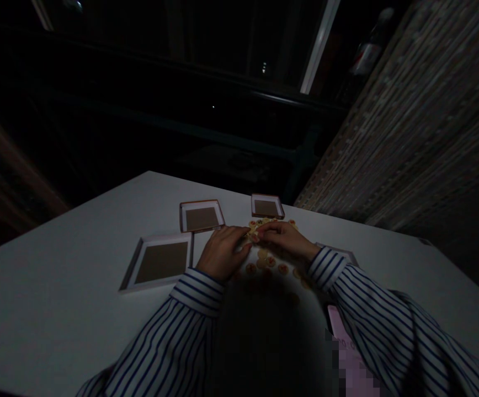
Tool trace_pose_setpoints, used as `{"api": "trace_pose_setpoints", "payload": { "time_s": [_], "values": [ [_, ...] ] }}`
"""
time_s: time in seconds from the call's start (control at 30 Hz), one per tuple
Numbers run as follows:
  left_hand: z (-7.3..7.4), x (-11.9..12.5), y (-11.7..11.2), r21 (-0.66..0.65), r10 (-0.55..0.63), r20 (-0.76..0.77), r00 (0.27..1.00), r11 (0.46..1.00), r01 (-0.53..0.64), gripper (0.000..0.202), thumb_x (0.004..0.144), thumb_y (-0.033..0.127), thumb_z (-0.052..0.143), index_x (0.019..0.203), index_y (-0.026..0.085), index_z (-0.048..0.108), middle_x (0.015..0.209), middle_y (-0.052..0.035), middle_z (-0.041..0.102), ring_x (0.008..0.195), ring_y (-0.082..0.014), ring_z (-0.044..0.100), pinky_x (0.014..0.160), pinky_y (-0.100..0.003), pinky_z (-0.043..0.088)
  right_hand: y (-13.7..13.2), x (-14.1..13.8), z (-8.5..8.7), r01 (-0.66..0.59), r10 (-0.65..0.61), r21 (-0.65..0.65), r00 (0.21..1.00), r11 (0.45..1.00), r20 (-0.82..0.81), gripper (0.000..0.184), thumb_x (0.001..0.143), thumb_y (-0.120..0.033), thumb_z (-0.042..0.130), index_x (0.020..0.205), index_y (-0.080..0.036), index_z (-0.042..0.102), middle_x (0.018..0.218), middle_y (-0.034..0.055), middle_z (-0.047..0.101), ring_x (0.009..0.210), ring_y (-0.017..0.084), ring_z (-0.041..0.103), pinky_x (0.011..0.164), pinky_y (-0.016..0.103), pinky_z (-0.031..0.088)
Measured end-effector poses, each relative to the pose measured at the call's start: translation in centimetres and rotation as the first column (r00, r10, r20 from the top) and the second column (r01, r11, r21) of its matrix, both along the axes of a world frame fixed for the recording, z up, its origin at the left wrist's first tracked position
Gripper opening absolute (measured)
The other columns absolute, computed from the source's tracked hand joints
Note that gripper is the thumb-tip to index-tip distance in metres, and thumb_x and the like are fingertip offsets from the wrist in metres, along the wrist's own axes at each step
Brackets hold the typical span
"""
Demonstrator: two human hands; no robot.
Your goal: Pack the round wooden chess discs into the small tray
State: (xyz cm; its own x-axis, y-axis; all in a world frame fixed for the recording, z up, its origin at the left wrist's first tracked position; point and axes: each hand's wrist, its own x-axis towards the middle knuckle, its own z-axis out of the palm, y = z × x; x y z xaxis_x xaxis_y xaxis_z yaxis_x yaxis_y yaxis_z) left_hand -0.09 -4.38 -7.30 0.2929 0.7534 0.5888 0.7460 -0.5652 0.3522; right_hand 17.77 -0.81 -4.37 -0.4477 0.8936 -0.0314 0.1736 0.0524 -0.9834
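Both my hands rest on a white table (57,286) over a spread of small round pale discs with red marks (270,262). My left hand (222,251) lies palm down with curled fingers, its fingertips at the far discs. My right hand (283,236) is bent inward, its fingertips meeting the left hand's near a disc (253,236). Whether either hand pinches a disc is too dim to tell. Both sleeves are white with blue stripes.
Three shallow square trays with brown insides lie on the table: a large one (159,263) at my left, a middle one (201,216) behind it, a small one (267,205) beyond the discs. A brick wall (421,127) rises at right. A pink object (347,347) lies near my right arm.
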Motion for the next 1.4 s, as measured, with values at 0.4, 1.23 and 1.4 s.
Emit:
{"api": "trace_pose_setpoints", "payload": {
  "time_s": [0.4,1.23,1.4],
  "values": [
    [0.5,0.4,-0.2,-0.009,-0.030,0.047,0.998,1.000,0.030,0.022,0.079,0.027,0.051,0.097,0.016,0.060,0.092,-0.0061,0.066,0.086,-0.0192,0.058,0.079,-0.036,0.045,-0.6,-0.8,0.1,-0.019,0.017,-0.036,0.998,0.999,-0.053,0.017,0.067,-0.028,0.063,0.077,-0.014,0.065,0.076,0.0011,0.064,0.062,0.007,0.053,0.065,0.023,0.042],
    [0.0,-1.1,0.9,-0.106,0.146,-0.146,0.978,0.981,-0.163,0.027,0.081,0.026,0.044,0.098,0.016,0.062,0.096,-0.0079,0.065,0.090,-0.0225,0.057,0.081,-0.036,0.043,-0.6,-0.5,-1.6,-0.149,-0.132,0.405,0.799,0.902,0.587,0.022,0.071,-0.025,0.056,0.090,-0.017,0.065,0.073,0.0004,0.064,0.065,0.011,0.055,0.059,0.022,0.038],
    [-0.3,-0.5,1.4,-0.129,0.080,-0.181,0.980,0.986,-0.104,0.022,0.080,0.023,0.044,0.089,0.019,0.064,0.089,-0.0064,0.067,0.087,-0.0213,0.058,0.078,-0.034,0.041,-0.8,-0.8,-1.7,-0.233,-0.107,0.424,0.762,0.875,0.638,0.023,0.074,-0.026,0.052,0.090,-0.019,0.066,0.083,0.0020,0.067,0.074,0.014,0.058,0.064,0.023,0.039]
  ]
}}
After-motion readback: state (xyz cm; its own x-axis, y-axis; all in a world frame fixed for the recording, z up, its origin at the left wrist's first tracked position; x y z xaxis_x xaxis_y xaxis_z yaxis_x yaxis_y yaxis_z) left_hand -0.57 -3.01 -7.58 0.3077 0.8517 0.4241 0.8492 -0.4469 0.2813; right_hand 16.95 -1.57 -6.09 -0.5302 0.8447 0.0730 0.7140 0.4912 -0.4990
